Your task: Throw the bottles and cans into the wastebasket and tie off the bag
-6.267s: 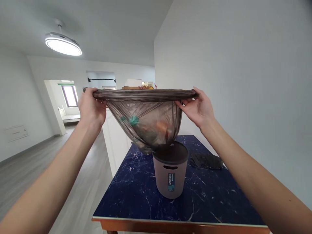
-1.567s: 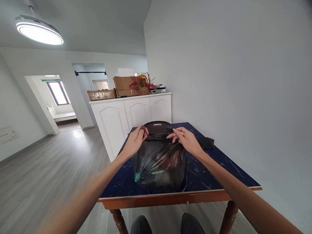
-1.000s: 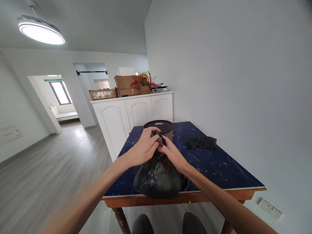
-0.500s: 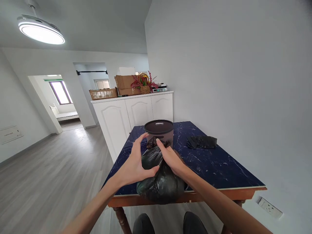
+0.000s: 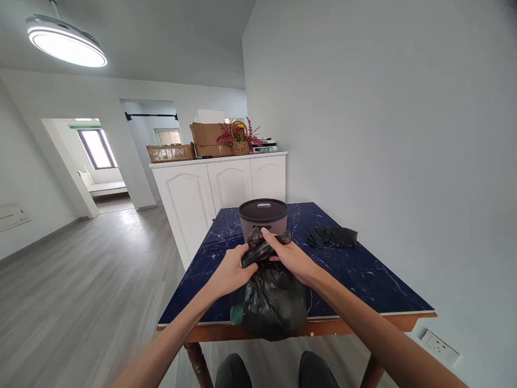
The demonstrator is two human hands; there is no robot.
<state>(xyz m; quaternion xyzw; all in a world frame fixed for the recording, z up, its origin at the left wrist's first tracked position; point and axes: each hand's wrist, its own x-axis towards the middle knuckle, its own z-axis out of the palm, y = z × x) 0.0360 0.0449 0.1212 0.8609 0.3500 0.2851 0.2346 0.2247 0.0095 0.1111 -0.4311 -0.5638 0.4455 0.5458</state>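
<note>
A full black garbage bag (image 5: 274,302) rests at the table's near edge, its bulging bottom overhanging a little. My left hand (image 5: 232,269) is closed on the left side of the bag's gathered neck, thumb and fingers pinching the plastic. Across from it, my right hand (image 5: 288,258) grips the bunched top of the same bag, with the thumb lying over the folds. Right behind the hands stands a brownish trash can (image 5: 263,215) with a black rim; the bag's top covers part of its front.
The dark blue marbled table (image 5: 363,280) has a wooden edge. On its right side lies a folded black plastic bag (image 5: 333,236). Beyond the table, a white cabinet (image 5: 234,178) carries cardboard boxes (image 5: 210,139) and a flower basket (image 5: 240,146). A wall runs along the right.
My left hand, spread beside the bag before, has closed on its neck. The bag's top is now pulled sideways into a twisted band between both hands. The view has shifted slightly.
</note>
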